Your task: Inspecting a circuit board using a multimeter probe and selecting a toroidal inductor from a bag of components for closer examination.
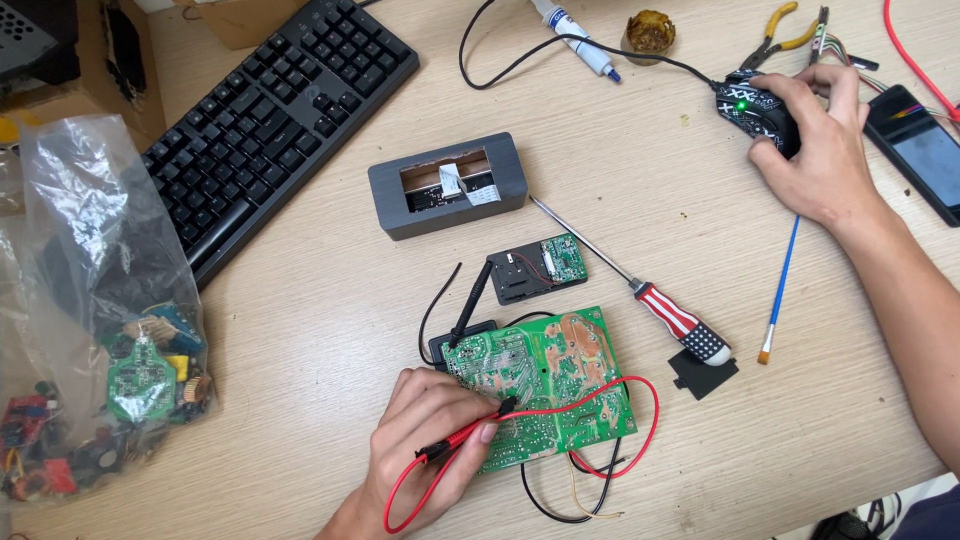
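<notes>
Fingers (470, 425) pinching red probe (478, 422), tip seemingly on green board (560, 375)

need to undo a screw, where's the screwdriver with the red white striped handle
In the head view the red-and-white striped screwdriver lies on the wooden table, right of centre, between the grey box and the thin blue paintbrush, just above the green circuit board.

Brightness: bright and even across the pale wooden worktop (300, 330).
Source: soft and diffuse, seemingly from overhead.
Shadows: short and soft-edged, hugging the grey box (447, 186) and the screwdriver (640, 285).
Glare: white sheen on the clear plastic bag (90, 250); a faint reflection on the phone screen (925, 150).
Focus: sharp in the centre; the green circuit board (550, 385) reads crisply.
Edges: slight wide-angle bowing, with the corners a little softer.
</notes>
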